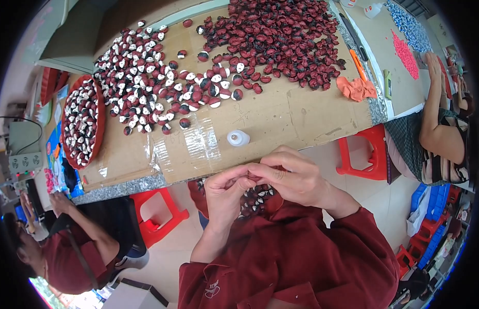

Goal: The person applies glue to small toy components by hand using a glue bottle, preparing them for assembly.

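My left hand (225, 191) and my right hand (297, 176) meet fingertip to fingertip just off the table's front edge. Both are closed in a pinch round a small dark red piece (253, 176), mostly hidden by the fingers. Beneath them, at my lap, a red basket (277, 205) holds several dark red, black and white pieces (256, 200). A small white squeeze bottle (238, 138) stands on the cardboard (280, 123) beyond my hands. Farther off lie a heap of dark red shells (280, 38) and a spread of red-and-white rounded pieces (142, 77).
A red tray (100, 131) full of similar pieces sits at the left. Orange cloth (356, 89), an orange-handled tool (357, 64) and a green tool (387, 85) lie right. Red stools (364, 154) stand below the table. Co-workers sit at both sides, the left one's arm (85, 219) near the table.
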Available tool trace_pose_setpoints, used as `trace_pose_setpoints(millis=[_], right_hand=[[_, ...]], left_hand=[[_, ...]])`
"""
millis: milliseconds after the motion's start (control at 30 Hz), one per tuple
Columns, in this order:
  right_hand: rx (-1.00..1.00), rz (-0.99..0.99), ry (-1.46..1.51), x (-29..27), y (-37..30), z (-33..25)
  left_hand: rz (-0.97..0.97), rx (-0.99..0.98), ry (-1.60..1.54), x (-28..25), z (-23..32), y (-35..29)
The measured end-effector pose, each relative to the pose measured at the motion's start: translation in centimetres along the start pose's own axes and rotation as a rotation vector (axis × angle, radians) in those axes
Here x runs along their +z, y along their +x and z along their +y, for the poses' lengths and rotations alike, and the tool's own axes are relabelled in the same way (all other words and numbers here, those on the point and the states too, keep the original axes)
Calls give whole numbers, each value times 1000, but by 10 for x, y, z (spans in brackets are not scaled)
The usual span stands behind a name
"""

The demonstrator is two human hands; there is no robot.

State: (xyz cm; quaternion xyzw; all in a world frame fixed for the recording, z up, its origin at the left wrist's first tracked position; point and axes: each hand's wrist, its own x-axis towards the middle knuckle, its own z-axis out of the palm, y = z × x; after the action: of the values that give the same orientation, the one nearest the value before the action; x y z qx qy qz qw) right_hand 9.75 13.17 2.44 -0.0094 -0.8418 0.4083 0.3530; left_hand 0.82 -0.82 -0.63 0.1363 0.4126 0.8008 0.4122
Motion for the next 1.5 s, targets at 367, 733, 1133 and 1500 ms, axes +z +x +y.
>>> trace_pose_setpoints(millis=[367, 733, 1133, 1500], right_hand=[[123, 51, 158, 0, -5, 3], [267, -12, 270, 9, -17, 2], [282, 45, -90, 25, 21, 24], [457, 47, 239, -17, 1, 2]], left_hand=[[28, 160, 217, 6, -4, 0], [-14, 59, 591, -2, 30, -7], [529, 474, 1685, -9, 53, 70], [36, 57, 1, -17, 35, 21]])
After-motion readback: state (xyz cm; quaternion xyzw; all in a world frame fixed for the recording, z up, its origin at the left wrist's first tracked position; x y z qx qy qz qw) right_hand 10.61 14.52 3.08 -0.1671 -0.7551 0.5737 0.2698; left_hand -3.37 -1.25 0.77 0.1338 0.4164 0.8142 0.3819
